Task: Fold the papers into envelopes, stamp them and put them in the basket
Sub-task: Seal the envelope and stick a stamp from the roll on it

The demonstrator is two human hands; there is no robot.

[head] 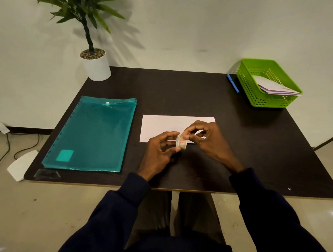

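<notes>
Head view. The left hand (159,151) grips a small roll of stamps (181,142) between thumb and fingers, while the right hand (205,137) pinches at the roll's upper edge. Both hands hang just above the near edge of a white folded paper (161,126) lying flat on the dark worktop (179,90). A teal snap folder (92,133) lies to the left. At the far right corner stands a green basket (256,94) holding white envelopes (271,86), with a blue pen (233,83) just beside it. A potted plant (95,60) stands at the far left corner.
</notes>
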